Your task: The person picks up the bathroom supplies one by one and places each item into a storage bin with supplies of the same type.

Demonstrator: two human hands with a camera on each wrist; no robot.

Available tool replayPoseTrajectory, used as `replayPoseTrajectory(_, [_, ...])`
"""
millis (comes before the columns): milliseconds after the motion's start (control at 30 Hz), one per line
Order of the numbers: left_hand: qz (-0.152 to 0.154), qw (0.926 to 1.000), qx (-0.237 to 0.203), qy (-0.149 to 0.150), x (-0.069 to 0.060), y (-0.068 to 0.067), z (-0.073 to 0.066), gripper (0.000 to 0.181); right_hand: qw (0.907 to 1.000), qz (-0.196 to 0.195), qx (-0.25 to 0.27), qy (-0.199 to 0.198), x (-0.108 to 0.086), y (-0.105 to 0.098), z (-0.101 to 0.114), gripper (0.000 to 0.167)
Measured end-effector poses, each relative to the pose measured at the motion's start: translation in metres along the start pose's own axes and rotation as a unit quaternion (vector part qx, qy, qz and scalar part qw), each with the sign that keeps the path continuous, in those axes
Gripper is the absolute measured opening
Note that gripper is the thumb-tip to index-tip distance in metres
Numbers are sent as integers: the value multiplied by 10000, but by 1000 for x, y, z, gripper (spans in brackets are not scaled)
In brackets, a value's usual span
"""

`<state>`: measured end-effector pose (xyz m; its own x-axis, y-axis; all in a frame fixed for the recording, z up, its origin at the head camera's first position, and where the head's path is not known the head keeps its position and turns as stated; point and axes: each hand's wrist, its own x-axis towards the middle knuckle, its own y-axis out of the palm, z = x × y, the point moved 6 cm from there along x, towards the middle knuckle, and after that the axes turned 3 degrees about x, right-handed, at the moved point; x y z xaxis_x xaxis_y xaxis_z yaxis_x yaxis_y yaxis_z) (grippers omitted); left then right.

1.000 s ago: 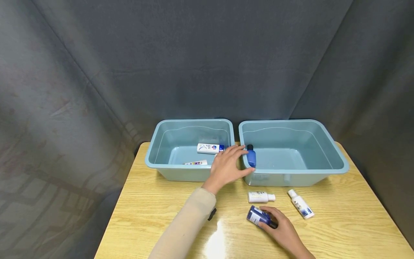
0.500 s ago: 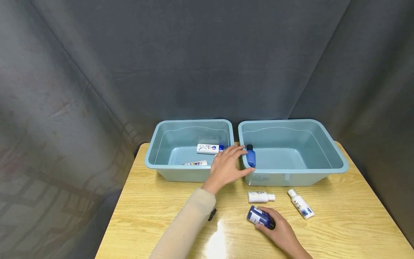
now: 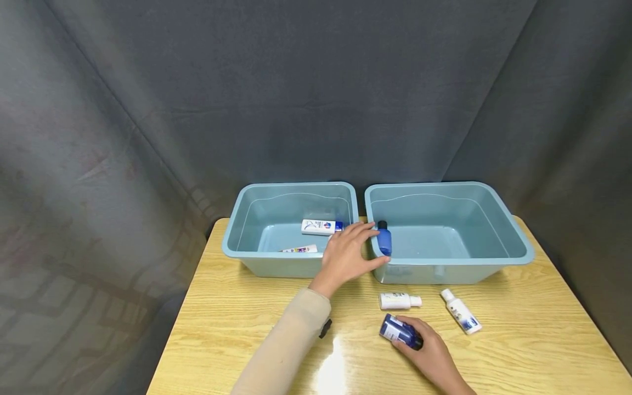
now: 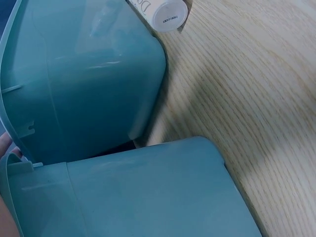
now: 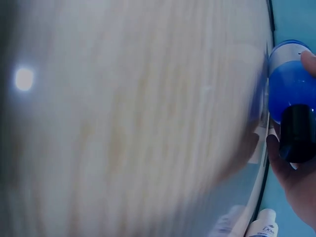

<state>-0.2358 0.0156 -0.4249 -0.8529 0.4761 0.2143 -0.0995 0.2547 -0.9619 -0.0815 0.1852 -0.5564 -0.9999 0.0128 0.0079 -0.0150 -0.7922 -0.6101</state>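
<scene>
Dark blue, a labelled bottle [image 3: 393, 329] is pinched between thumb and fingers of the right hand [image 3: 430, 352], over the wooden table [image 3: 543, 345]. The left hand [image 3: 345, 253] spreads its fingers at the right bin [image 3: 464, 262], perhaps touching the blue bottle [image 3: 384, 242] inside.

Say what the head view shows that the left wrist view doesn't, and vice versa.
Only head: the right hand gripping a dark blue bottle; a blue-capped bottle and tube in the left bin; another blue bottle in the right bin; the slanted white bottle.

Only left wrist: print on the base of the other white bottle.

Both: that bottle, the bins, the table, the left hand.
</scene>
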Motion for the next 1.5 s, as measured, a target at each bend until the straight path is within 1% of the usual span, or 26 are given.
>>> replayPoseTrajectory(300, [-24, 10000, -57, 24, 0, 1, -1, 73, 9995, -221, -90, -216, -1, -11, 3, 49])
replayPoseTrajectory(500, [-6, 9999, -142, -30, 0, 0, 0, 73, 9990, -270, -153, -325, -1, -23, 12, 50])
replayPoseTrajectory(600, [26, 9997, -231, -80, 0, -1, 1, 72, 9976, -421, -181, -510, -2, -30, 20, 51])
replayPoseTrajectory(800, [114, 9993, -298, -185, 0, -1, 2, 71, 9924, -752, -216, -948, -4, -43, 33, 53])
replayPoseTrajectory(1067, [97, 9994, -279, -177, 0, 1, 2, 71, 9868, -986, -308, -1247, -5, -54, 41, 58])
replayPoseTrajectory(1333, [73, 9996, -222, -124, 1, 0, 1, 71, 9789, -1201, -76, -1652, -7, -66, 51, 63])
replayPoseTrajectory(1400, [69, 9997, -207, -125, 0, 0, 0, 71, 9761, -1259, -2, -1771, -6, -69, 54, 66])
replayPoseTrajectory(1500, [74, 9997, -185, -150, 1, 0, 1, 71, 9691, -1366, 57, -2054, -6, -74, 59, 69])
